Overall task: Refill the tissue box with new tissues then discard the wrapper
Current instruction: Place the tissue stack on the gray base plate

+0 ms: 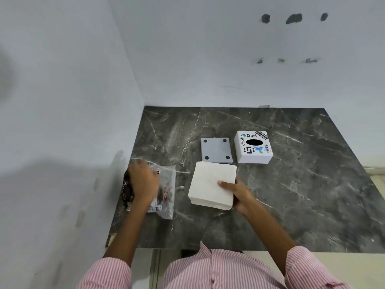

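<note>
Stack risk: the right hand pinches only one corner of the tissue stack, thumb on top; loose sheets may fan or slide apart when lifted
Wrapper risk: the left hand lies flat on the wrapper, grip unclear; it could be forgotten
Tissue box: white, stickered, dark oval slot up, just behind the stack
Base plate: grey, beside the box, touching the stack's far edge

light: soft, even | shadows: faint, on left wall | edges: wide-angle bending | left hand: motion-blurred
</note>
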